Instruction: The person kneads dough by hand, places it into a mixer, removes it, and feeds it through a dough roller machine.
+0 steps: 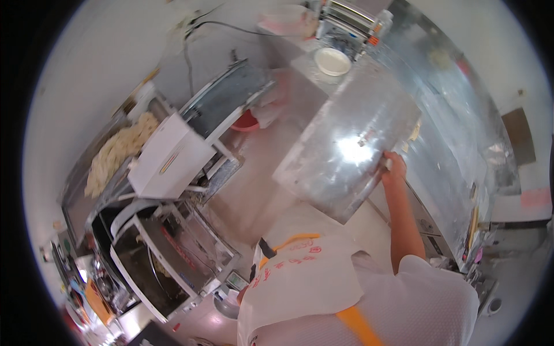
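A large, shiny rectangular metal sheet or tray [323, 155] slants across the view in front of me. At its right edge my right hand [395, 165] is closed, with the fingers on the rim and the bare forearm reaching up from below. Whether the sheet also rests on something I cannot tell. Of my left side only a sliver of skin shows at the left edge of my white apron [306, 282]; the left hand itself does not show. Just beyond the sheet's far end stands a round bowl [333, 61] with a pale content.
A long metal worktop [456, 132] runs along the right, with a roller machine [352, 23] at the far end. On the left, a pale dough-like heap [121, 149] lies beside a white machine housing [170, 158]. An open-framed machine [167, 259] stands lower left; a red bucket [246, 121] sits farther back.
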Demonstrator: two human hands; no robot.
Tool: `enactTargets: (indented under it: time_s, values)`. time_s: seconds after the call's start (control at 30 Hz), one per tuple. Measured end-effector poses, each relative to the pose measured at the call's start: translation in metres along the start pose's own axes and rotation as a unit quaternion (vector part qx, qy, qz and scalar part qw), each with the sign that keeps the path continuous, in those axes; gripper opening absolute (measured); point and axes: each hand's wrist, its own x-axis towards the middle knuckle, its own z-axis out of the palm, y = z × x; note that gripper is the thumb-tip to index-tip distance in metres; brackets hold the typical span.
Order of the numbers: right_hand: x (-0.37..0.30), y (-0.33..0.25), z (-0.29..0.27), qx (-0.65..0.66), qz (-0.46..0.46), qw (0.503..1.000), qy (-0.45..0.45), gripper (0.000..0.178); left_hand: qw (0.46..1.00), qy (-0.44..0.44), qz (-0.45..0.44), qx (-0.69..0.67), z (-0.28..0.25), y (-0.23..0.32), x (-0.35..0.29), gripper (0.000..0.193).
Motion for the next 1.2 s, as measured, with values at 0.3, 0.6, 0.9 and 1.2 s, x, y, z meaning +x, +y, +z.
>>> enactTargets:
  time_s: [0.3,0.6,0.9,1.2]
  values:
    - [0.154,-0.073,-0.307,0.042,0.003,0.988,0.148,0.019,0.983,-0.126,0.005,0.134,0.138,0.029,0.018,0.019]
    - [0.216,-0.078,-0.498,0.053,0.054,0.951,0.301,0.029,0.920,-0.039,0.085,0.381,0.313,0.113,-0.039,0.019]
    - [0.261,-0.084,-0.558,0.009,0.065,0.941,0.333,0.039,0.893,-0.036,0.079,0.441,0.351,0.105,-0.051,0.020]
    - [0.307,-0.107,-0.541,-0.179,0.237,0.936,0.189,0.029,0.862,-0.026,0.112,0.493,0.348,0.082,-0.046,0.022]
